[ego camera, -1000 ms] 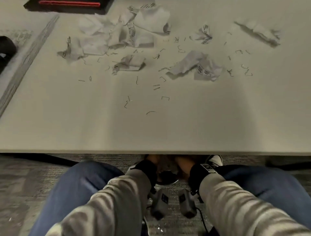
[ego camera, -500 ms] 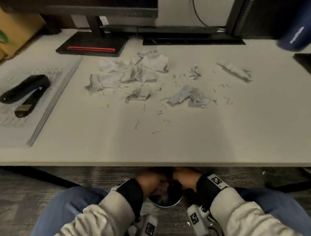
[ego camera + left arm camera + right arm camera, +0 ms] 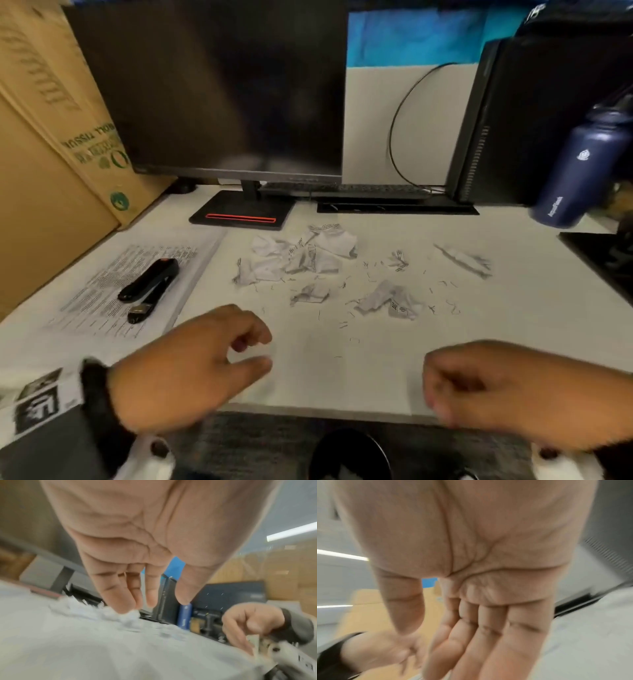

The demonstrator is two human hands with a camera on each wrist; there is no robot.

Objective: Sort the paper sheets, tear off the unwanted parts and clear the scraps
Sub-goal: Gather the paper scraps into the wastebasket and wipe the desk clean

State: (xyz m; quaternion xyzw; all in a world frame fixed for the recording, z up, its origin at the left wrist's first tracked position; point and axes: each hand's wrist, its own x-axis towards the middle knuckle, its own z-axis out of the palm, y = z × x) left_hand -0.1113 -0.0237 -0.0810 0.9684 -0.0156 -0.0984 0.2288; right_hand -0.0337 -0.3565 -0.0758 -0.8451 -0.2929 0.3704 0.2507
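Observation:
Crumpled white paper scraps (image 3: 305, 255) lie in a loose heap mid-desk, with smaller scraps (image 3: 388, 303) and a strip (image 3: 462, 258) to the right, and several loose staples (image 3: 346, 323) scattered among them. A stack of printed sheets (image 3: 102, 301) lies at the left. My left hand (image 3: 257, 349) hovers over the desk's front left, fingers loosely curled, holding nothing. My right hand (image 3: 435, 387) hovers at the front right, blurred; in the right wrist view its fingers (image 3: 471, 642) are nearly straight and empty. The left wrist view shows the left hand's fingers (image 3: 137, 596) relaxed above the scraps (image 3: 109, 614).
A black stapler (image 3: 150, 287) rests on the printed sheets. A monitor (image 3: 212, 89) on its stand, a keyboard (image 3: 346, 192), a computer tower (image 3: 534, 116) and a blue bottle (image 3: 579, 171) line the back. Cardboard boxes (image 3: 44, 137) stand left. A dark round bin (image 3: 349, 455) sits below the desk edge.
Both hands have come up from over the bin under the desk edge and now hover above the desk front. The camera view has tilted upward toward the monitor.

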